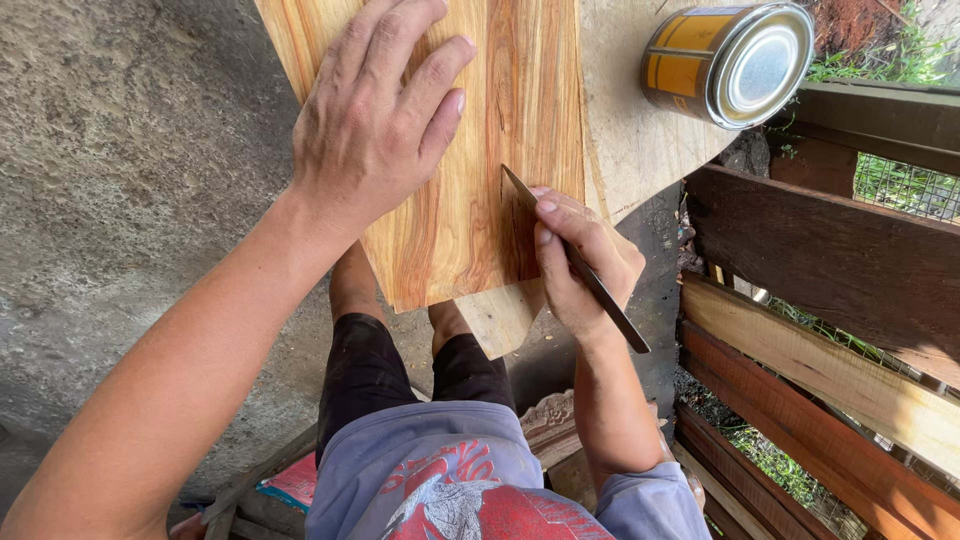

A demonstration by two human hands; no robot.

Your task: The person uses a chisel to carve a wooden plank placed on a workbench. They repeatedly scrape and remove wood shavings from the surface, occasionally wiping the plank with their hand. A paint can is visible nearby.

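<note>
While the left hand [370, 120] presses flat, fingers spread, on the board [480, 150], the right hand [585, 265] pinches a thin blade [575, 262], scraping the board's right edge; the next stroke likely needs steady pressure.

Single head-worn view, steeply downward, close above hands [470, 190] and lap.

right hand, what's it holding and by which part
The right hand holds a thin dark flat blade around its middle, tip on the wooden board. The left hand grips nothing; it lies flat on the board.
</note>
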